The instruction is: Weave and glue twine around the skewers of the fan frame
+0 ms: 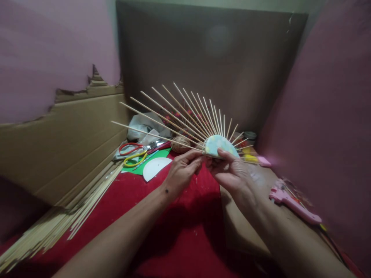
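A light blue half-round piece (218, 143) with pale yellow patches is held up over the red cloth, with several thin wooden sticks (174, 110) fanning out from its curved edge. My right hand (232, 170) grips the half-round piece, the thumb on its face and the fingers underneath. At its left corner, my left hand (185, 168) is closed, fingertips pinched at the base of the lowest stick. Whether those fingertips hold the stick or the piece's edge is hard to make out.
Loose sticks (58, 231) lie at left by a cardboard sheet (87, 135). Red-handled scissors (130, 148), a yellow-handled tool (135, 159), a white half-disc (156, 168), green sheet (139, 168) and twine ball (180, 144) sit behind. A pink glue gun (295, 202) lies at right.
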The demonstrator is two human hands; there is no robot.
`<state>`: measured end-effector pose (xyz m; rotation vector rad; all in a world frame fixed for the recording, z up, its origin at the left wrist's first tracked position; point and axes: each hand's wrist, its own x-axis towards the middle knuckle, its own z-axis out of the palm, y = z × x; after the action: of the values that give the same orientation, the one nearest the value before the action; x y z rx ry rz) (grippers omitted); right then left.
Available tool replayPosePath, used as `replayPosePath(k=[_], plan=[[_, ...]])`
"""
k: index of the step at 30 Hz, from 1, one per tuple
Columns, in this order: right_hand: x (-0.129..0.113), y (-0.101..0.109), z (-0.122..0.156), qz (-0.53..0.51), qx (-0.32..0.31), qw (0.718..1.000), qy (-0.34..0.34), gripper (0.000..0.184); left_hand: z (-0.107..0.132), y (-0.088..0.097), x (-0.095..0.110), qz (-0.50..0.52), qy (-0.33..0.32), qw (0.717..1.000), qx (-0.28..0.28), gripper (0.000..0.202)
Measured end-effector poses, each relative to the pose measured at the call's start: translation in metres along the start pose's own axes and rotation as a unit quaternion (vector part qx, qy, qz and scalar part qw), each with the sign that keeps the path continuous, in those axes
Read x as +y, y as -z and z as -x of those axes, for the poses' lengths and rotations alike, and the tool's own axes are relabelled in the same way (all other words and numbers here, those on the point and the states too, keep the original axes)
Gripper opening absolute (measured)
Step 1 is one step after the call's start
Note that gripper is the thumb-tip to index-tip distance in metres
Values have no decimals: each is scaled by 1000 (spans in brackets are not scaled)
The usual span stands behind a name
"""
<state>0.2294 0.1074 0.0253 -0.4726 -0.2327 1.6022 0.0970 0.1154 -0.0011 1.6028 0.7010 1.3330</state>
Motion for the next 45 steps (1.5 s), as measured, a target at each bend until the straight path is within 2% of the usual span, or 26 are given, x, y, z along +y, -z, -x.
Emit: replayPosePath(k=[7, 11, 16, 22, 28, 32, 35, 39, 45], plan=[[7, 1, 0, 35, 21, 998, -38, 17, -1, 0, -4, -89, -44, 995, -17, 18], [4, 4, 0, 42, 30, 998, -26, 16, -6, 7, 5, -116, 13, 993, -20, 15], [0, 7, 2, 43, 3, 999, -14, 19, -9, 16, 17, -96, 72, 992, -45, 15], [0, 12, 2, 56, 22, 998, -32, 17, -9, 19, 17, -66, 48, 995, -54, 11], [0, 19, 1, 60, -6, 997, -53, 13, -9, 18, 13, -97, 24, 995, -27, 8], [-2, 23, 3, 77, -43, 993, -85, 11, -9, 19, 12, -84, 17, 996, -39, 9], [-2, 24, 5, 90, -39, 992, -86, 12, -10, 20, 12, -66, 21, 996, -49, 14], [-3, 24, 6, 81, -15, 993, -84, 13, -10, 19, 9, -32, 56, 995, -77, 20], [-4, 29, 5, 77, -41, 990, -107, 12, -10, 15, 4, 28, 117, 988, -93, 21]])
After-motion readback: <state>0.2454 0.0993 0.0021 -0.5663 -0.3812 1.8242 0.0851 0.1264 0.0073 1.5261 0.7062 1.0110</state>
